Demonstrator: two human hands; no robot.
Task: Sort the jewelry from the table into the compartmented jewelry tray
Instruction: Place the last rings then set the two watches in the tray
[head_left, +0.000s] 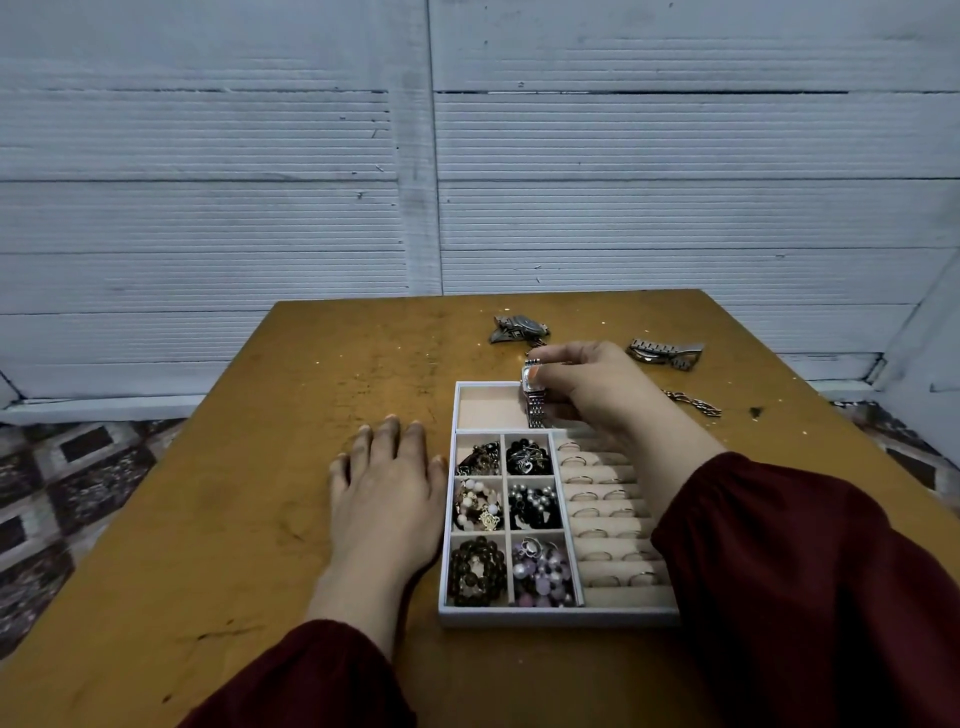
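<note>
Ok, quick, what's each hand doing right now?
Left hand: open, flat on the table, holding nothing.
Right hand: holding a silver watch.

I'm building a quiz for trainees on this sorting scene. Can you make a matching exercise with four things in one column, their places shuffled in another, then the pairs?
1. silver watch
2. left hand
3. brown bead bracelet
4. dark-faced watch

A. on the table beyond the tray
B. in the tray's near-left compartment
C. held by the right hand over the tray's far compartment
D. flat on the table, left of the tray

Pairs: 1-C, 2-D, 3-B, 4-A
</note>
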